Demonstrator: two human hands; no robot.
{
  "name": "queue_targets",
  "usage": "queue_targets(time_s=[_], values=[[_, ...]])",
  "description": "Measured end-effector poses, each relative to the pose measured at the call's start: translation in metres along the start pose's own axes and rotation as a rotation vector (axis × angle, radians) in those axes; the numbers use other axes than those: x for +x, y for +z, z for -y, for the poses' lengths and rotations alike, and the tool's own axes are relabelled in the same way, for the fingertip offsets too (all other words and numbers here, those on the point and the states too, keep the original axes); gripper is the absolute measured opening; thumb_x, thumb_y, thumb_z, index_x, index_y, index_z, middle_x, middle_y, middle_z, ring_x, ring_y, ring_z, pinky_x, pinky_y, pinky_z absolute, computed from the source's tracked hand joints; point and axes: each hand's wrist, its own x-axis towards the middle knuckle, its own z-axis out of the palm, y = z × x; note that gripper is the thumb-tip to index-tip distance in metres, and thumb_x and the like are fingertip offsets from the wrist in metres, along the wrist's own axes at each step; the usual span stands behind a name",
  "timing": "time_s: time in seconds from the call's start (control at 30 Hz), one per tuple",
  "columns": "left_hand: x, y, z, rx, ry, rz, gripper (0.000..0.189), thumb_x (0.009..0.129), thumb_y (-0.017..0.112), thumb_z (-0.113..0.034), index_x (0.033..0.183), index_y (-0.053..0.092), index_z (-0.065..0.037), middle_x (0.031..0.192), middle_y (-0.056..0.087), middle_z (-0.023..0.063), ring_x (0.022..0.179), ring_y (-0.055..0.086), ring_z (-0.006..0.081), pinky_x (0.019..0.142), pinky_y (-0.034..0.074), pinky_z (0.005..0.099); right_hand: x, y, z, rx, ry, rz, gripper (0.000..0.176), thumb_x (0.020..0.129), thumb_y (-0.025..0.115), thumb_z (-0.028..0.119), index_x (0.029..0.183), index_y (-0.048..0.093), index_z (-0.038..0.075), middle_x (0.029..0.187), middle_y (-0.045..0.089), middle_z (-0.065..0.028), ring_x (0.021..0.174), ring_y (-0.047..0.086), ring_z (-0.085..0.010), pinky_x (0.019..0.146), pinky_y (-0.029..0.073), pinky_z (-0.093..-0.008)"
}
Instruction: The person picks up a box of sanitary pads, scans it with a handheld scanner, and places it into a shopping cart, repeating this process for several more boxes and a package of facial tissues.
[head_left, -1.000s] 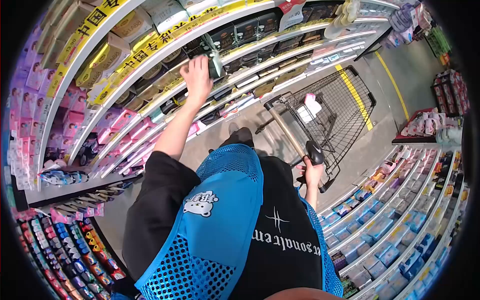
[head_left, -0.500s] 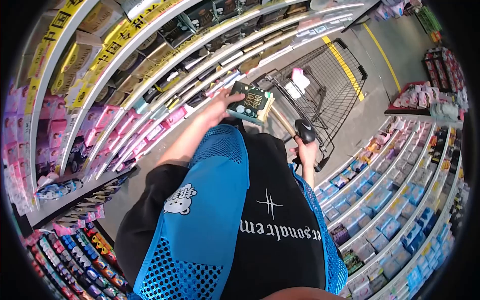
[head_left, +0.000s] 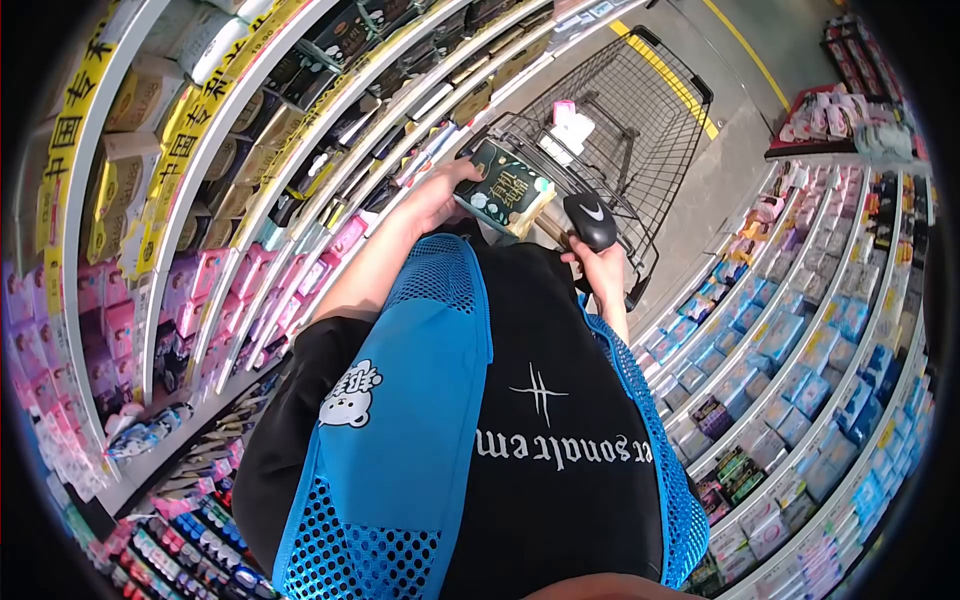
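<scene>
My left hand [head_left: 437,200] is closed on the left side of a dark green package [head_left: 503,190] with gold lettering, white cotton-like motifs and a pale edge. The package is held over the near end of a wire shopping cart [head_left: 640,105], beside its handle. My right hand [head_left: 600,268] curls around the right end of the cart handle [head_left: 553,232]. Right beside those fingers is a rounded black piece [head_left: 590,220] with a white swoosh mark. A pink-and-white package [head_left: 570,128] lies in the cart near its handle side.
Shelves of boxed and packaged goods [head_left: 215,190], with yellow labels, curve along my left. More shelving with blue and white packs [head_left: 780,340] runs along the right. The grey floor [head_left: 735,130] shows yellow lines, and a red display [head_left: 815,125] stands at the far right.
In the view, the cart has shifted up and to the left. The green package sits slightly lower relative to it, and my left thumb has slid back toward the package's edge.
</scene>
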Motion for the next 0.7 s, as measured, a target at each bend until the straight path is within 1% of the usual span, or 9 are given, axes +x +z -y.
queue_targets(time_s=[0.1,0.13,0.23,0.27,0.37,0.4,0.5,0.53,0.7], values=[[0.0,0.016,-0.005,0.031,0.129,0.046,0.052,0.088,0.057,-0.014,0.139,0.053,-0.005,0.118,0.065,0.0084,0.102,0.065,0.0181,0.083,0.057,0.0374,0.0,0.005,0.02,0.084,-0.005,-0.055,0.02,0.091,0.075,0.015,0.105,0.07,0.001,0.083,0.072,-0.0026,0.07,0.072,-0.011,0.049,0.044,-0.0222],[0.002,0.017,-0.006,0.004,0.08,0.043,0.067,0.087,0.056,-0.009,0.152,0.042,-0.008,0.133,0.059,0.0097,0.113,0.061,0.0185,0.092,0.054,0.0379,0.003,0.003,0.026,0.066,-0.018,-0.041,0.021,0.092,0.074,0.016,0.106,0.07,0.002,0.086,0.072,-0.0033,0.072,0.072,-0.0106,0.05,0.045,-0.0222],[0.003,0.031,-0.012,0.011,0.162,0.292,0.068,0.087,0.054,-0.005,0.153,0.039,-0.008,0.142,0.052,0.0111,0.121,0.057,0.0208,0.1,0.05,0.038,0.002,0.009,0.051,0.288,-0.034,-0.051,0.025,0.093,0.073,0.017,0.113,0.068,0.002,0.093,0.073,-0.0046,0.072,0.07,-0.0097,0.052,0.045,-0.0224],[0.002,0.039,-0.013,-0.004,0.21,0.311,0.066,0.088,0.059,-0.003,0.151,0.041,-0.008,0.144,0.05,0.0111,0.123,0.055,0.0197,0.101,0.049,0.0368,0.006,0.007,0.052,0.326,-0.053,-0.024,0.026,0.094,0.072,0.016,0.114,0.066,0.002,0.091,0.071,-0.0038,0.065,0.064,-0.0092,0.051,0.044,-0.0229],[0.011,0.05,-0.001,-0.002,0.315,0.25,0.054,0.09,0.066,-0.004,0.142,0.051,-0.007,0.139,0.052,0.0119,0.122,0.055,0.0175,0.099,0.049,0.0353,0.002,0.005,0.064,0.411,-0.117,0.067,0.025,0.093,0.073,0.016,0.113,0.066,0.002,0.085,0.069,-0.0025,0.061,0.059,-0.0097,0.05,0.043,-0.0236],[0.011,0.058,-0.001,-0.061,0.347,0.177,0.046,0.092,0.071,-0.009,0.135,0.054,-0.006,0.122,0.062,0.0095,0.112,0.06,0.0134,0.093,0.052,0.0335,0.003,0.005,0.067,0.447,-0.107,0.069,0.025,0.092,0.074,0.015,0.112,0.066,0.002,0.083,0.067,-0.0023,0.06,0.057,-0.0097,0.049,0.042,-0.0243],[0.005,0.07,-0.005,-0.118,0.319,0.175,0.044,0.094,0.071,-0.012,0.133,0.05,-0.006,0.108,0.067,0.005,0.1,0.064,0.0111,0.085,0.053,0.0306,0.004,0.005,0.07,0.47,-0.126,0.05,0.024,0.093,0.07,0.01,0.113,0.064,-0.003,0.089,0.068,-0.0083,0.062,0.061,-0.0135,0.051,0.045,-0.025],[0.012,0.068,0.003,-0.126,0.343,0.136,0.043,0.095,0.071,-0.017,0.13,0.048,-0.006,0.099,0.069,0.0012,0.088,0.065,0.0085,0.079,0.054,0.0283,0.004,0.006,0.072,0.479,-0.14,0.057,0.024,0.093,0.07,0.008,0.113,0.064,-0.004,0.09,0.068,-0.0083,0.063,0.062,-0.0146,0.051,0.045,-0.0252],[0.031,0.065,0.025,-0.095,0.412,-0.001,0.036,0.098,0.07,-0.025,0.123,0.05,-0.008,0.101,0.067,0.0017,0.088,0.062,0.0081,0.074,0.049,0.0272,0.003,0.009,0.073,0.478,-0.192,0.005,0.024,0.087,0.075,0.005,0.108,0.067,-0.003,0.087,0.068,-0.0054,0.059,0.056,-0.0096,0.051,0.043,-0.0243]])
